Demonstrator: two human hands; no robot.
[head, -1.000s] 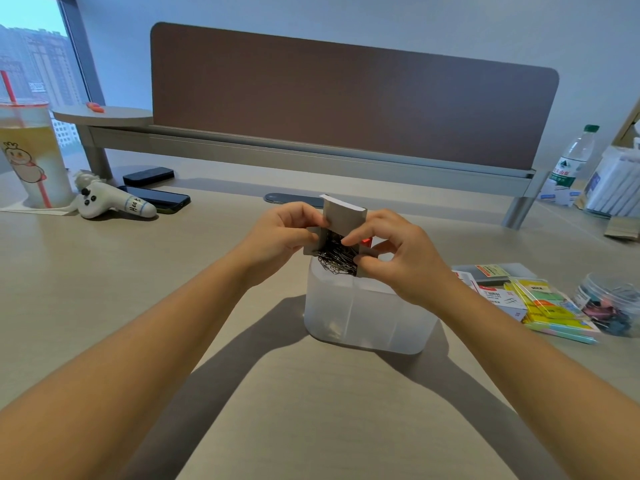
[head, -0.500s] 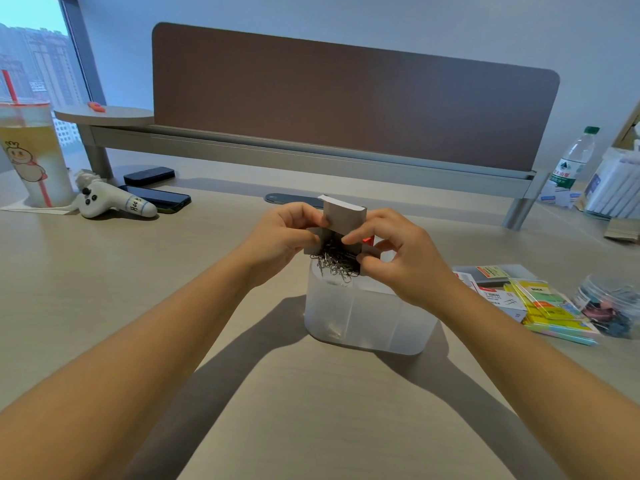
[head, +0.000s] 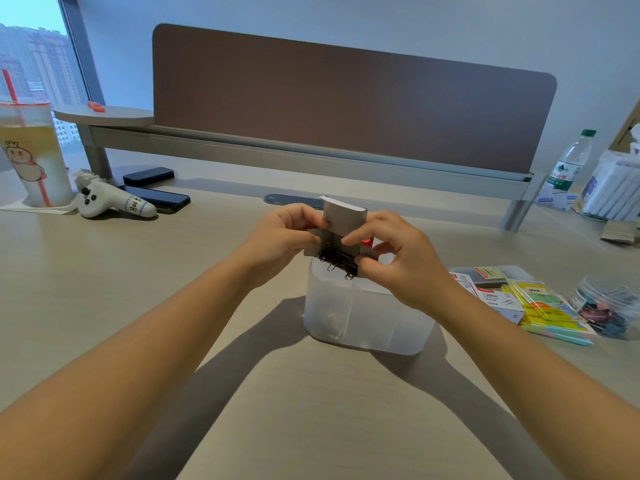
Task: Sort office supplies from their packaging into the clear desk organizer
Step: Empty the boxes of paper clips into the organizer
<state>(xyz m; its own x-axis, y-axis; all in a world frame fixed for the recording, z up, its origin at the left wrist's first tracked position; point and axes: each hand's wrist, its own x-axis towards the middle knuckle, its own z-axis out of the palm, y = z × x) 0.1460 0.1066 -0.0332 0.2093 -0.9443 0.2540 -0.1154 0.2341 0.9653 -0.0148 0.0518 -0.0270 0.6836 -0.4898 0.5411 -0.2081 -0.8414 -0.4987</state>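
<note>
A small opened cardboard box (head: 344, 219) is held tipped over the frosted clear desk organizer (head: 367, 317). My left hand (head: 282, 239) pinches the box's left flap. My right hand (head: 398, 258) pinches its right side. A dark clump of paper clips (head: 337, 259) hangs out of the box's open end, just above the organizer's back left compartment. Something pale lies at the bottom of the organizer's left compartment; I cannot make out what it is.
To the right lie small supply boxes (head: 498, 299), packs of colourful sticky notes (head: 543, 306) and a clear tub of binder clips (head: 604, 308). A drink cup (head: 33, 157), a white toy (head: 114, 202) and two phones (head: 156, 199) sit far left. A water bottle (head: 571, 164) stands far right.
Both hands have kept their hold on the box over the organizer. The clump of paper clips has shifted at the box's mouth, hanging lower half a second ago than now.
</note>
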